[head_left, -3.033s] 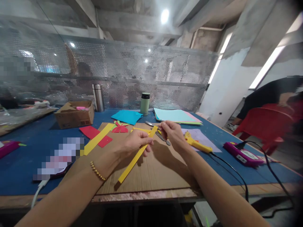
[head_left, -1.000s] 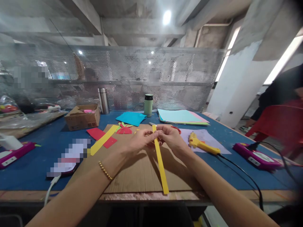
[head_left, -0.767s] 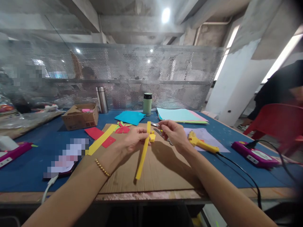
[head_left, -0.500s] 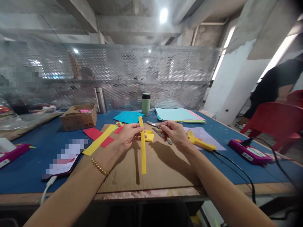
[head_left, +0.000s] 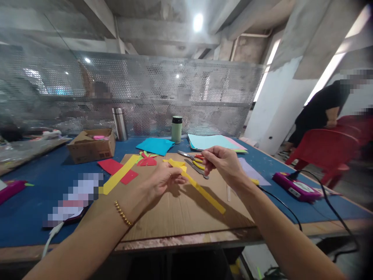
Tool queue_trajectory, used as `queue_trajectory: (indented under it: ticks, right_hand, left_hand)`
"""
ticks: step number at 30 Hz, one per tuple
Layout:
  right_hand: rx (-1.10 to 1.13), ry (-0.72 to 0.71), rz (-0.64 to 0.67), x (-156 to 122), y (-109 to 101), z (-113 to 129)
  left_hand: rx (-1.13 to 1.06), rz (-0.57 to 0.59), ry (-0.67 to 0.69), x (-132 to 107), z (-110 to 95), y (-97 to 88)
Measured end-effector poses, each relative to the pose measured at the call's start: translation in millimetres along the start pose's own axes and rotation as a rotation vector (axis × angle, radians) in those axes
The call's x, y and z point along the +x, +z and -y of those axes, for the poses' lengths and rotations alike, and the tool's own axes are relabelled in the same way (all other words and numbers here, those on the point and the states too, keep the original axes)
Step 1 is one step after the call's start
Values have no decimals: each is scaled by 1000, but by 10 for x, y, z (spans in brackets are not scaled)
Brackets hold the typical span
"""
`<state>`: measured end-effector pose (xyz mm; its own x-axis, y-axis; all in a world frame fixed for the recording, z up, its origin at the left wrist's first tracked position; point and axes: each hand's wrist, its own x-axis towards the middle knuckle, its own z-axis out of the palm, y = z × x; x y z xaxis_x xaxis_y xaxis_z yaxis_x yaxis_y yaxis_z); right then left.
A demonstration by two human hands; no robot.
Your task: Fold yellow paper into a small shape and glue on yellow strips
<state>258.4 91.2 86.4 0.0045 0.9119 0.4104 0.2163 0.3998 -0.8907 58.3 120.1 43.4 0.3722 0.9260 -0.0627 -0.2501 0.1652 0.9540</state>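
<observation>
My left hand [head_left: 166, 178] pinches a long yellow strip [head_left: 205, 193], perhaps paper or felt, which slants down to the right over the cardboard sheet [head_left: 140, 225]. A folded yellow piece [head_left: 178, 164] is just beyond those fingers. My right hand [head_left: 220, 161] is raised to the right with thumb and fingers pressed together; anything between them is too small to make out. Scissors [head_left: 187, 154] and yellow-handled pliers [head_left: 198, 165] lie behind and left of it. Behind my right wrist, part of a yellow glue gun [head_left: 255, 181] shows.
Left are another yellow strip [head_left: 121, 175], a red piece [head_left: 109, 166], red and green cutouts [head_left: 147, 160], a phone [head_left: 74, 202] and a cardboard box [head_left: 91, 149]. Bottles [head_left: 176, 130] and coloured sheets [head_left: 210, 142] stand behind. A purple power strip [head_left: 295, 187] sits right.
The yellow strip has swung from upright to a slant down to the right. My right hand has shifted slightly right relative to the tools, and the view has turned a little.
</observation>
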Motion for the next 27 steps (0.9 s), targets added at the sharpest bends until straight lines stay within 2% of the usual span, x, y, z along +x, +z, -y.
queue_trajectory:
  ticks: [5, 7, 9, 12, 15, 17, 19, 21, 24, 27]
  right_hand:
    - [-231, -26, -40, -212, -179, 61]
    - [-259, -32, -54, -303, -213, 18]
    - [-257, -29, -68, -375, -211, -39]
    - [-142, 17, -11, -433, -141, -101]
    - [27, 98, 145, -425, -16, -124]
    - [96, 122, 221, -390, 73, -138]
    - [116, 123, 238, -350, 153, -164]
    - [131, 122, 242, -322, 216, -197]
    - [175, 107, 259, -308, 267, -232]
    - [205, 90, 257, -303, 269, -240]
  left_hand:
    - [27, 93, -133, -114, 101, 120]
    - [128, 115, -159, -140, 152, 141]
    - [331, 119, -143, -143, 204, 143]
    - [693, 62, -18, -118, 239, 99]
    - [848, -129, 242, -106, 164, 26]
    - [835, -227, 458, -118, 67, -5]
    - [776, -203, 596, -135, -19, -3]
    - [693, -78, 574, -145, -57, 29]
    - [554, 91, 462, -137, -23, 83]
    - [454, 114, 364, -119, 44, 101]
